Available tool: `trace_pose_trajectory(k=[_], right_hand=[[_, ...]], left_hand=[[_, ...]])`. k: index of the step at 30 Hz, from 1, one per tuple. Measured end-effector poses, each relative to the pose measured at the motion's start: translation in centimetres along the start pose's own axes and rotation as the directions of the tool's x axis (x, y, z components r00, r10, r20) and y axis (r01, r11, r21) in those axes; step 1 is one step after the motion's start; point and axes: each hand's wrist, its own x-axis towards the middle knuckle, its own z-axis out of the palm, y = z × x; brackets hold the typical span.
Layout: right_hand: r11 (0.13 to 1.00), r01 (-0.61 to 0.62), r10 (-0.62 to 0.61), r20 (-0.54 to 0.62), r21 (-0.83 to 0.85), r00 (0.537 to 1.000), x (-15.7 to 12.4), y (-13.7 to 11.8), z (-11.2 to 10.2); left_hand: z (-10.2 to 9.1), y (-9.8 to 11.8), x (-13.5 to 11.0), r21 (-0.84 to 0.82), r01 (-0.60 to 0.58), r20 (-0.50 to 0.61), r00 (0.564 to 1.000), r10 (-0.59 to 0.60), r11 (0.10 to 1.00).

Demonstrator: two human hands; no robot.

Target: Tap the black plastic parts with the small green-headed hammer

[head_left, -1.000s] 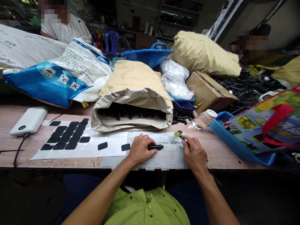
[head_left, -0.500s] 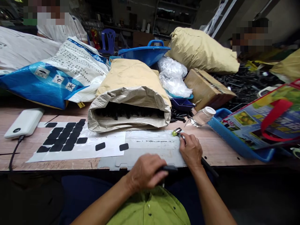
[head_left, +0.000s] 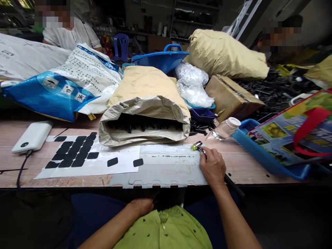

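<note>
My right hand (head_left: 213, 166) rests at the right end of the grey board (head_left: 168, 169), its fingers wrapped round a small hammer (head_left: 197, 145). The hammer's metal head has a yellow-green end, and its black handle runs back past my wrist. My left hand (head_left: 142, 206) is low, below the table edge and near my lap; its fingers are hidden in the dark, so what they hold does not show. Left of the board lies a white sheet (head_left: 102, 170) with several black rounded pads (head_left: 67, 162). One more black pad (head_left: 138, 162) overlaps the sheet's right edge.
An open paper sack (head_left: 145, 138) with black parts inside stands behind the board. A power bank (head_left: 32, 137) lies left, a clear bottle (head_left: 225, 128) and blue tray (head_left: 267, 160) right. Bags, a cardboard box (head_left: 230, 95) and loose black parts fill the back. Two people sit beyond.
My left hand has dropped from the table's front edge toward my lap; the black piece it held is out of sight. My right hand keeps the hammer in nearly the same place.
</note>
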Motion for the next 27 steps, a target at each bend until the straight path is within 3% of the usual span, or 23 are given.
trace_pose_trajectory(k=[2,4,6,8,10,11,13,14,16,17,18,19,20,22,24,27], right_hand=[[1.0,0.001,-0.001,-0.001,-0.007,1.0,0.0,0.0,0.0],[1.0,0.004,-0.004,-0.005,-0.011,1.0,0.0,0.0,0.0],[1.0,0.005,-0.005,-0.011,-0.01,1.0,0.0,0.0,0.1],[1.0,0.005,-0.005,-0.015,-0.008,1.0,0.0,0.0,0.2],[1.0,0.004,-0.004,-0.016,-0.006,1.0,0.0,0.1,0.2],[1.0,0.003,-0.003,-0.017,-0.004,1.0,0.0,0.1,0.3],[1.0,0.001,-0.001,-0.017,-0.001,1.0,0.0,0.1,0.3],[1.0,0.001,-0.001,-0.018,-0.002,1.0,0.0,0.1,0.3],[1.0,0.003,-0.003,-0.02,-0.003,1.0,0.0,0.1,0.3],[1.0,0.005,-0.005,-0.022,-0.003,1.0,0.1,0.1,0.3],[1.0,0.008,-0.008,-0.024,0.0,1.0,0.1,0.2,0.3],[1.0,0.009,-0.009,-0.025,0.006,1.0,0.1,0.2,0.3],[1.0,0.009,-0.008,-0.025,0.012,1.0,0.1,0.2,0.2],[1.0,0.007,-0.006,-0.021,0.024,1.0,0.1,0.1,0.2],[1.0,0.003,-0.003,-0.016,0.028,1.0,0.1,0.1,0.1],[1.0,0.002,-0.002,-0.013,0.024,1.0,0.1,0.1,0.1]], left_hand=[[-0.3,0.5,-0.1,0.048,0.057,0.075,0.995,-0.061,0.997],[-1.3,2.4,-0.5,0.073,0.059,0.179,0.981,-0.071,0.996],[-3.3,5.3,-1.0,0.027,-0.046,0.245,0.969,0.038,0.999],[-6.2,8.7,-1.3,-0.069,-0.222,0.24,0.942,0.232,0.973],[-9.7,11.2,-0.8,-0.216,-0.304,0.182,0.921,0.345,0.928],[-11.7,11.8,-0.3,-0.275,-0.306,0.109,0.932,0.346,0.911],[-15.6,11.5,1.3,-0.292,-0.26,-0.178,0.96,0.215,0.921],[-17.4,10.6,2.4,-0.268,-0.214,-0.363,0.926,0.107,0.939],[-20.7,8.0,4.4,-0.21,-0.016,-0.662,0.738,-0.13,0.978],[-22.0,6.5,5.4,-0.208,0.105,-0.757,0.613,-0.228,0.973],[-23.1,5.2,6.3,-0.208,0.202,-0.796,0.534,-0.286,0.957],[-23.9,4.0,7.0,-0.213,0.27,-0.808,0.492,-0.325,0.939],[-24.4,3.2,7.6,-0.215,0.309,-0.806,0.479,-0.347,0.926],[-24.8,2.6,8.7,-0.209,0.338,-0.779,0.509,-0.365,0.918],[-24.4,3.0,9.5,-0.195,0.392,-0.759,0.52,-0.392,0.899],[-23.8,4.4,10.6,-0.15,0.549,-0.742,0.488,-0.46,0.823]])
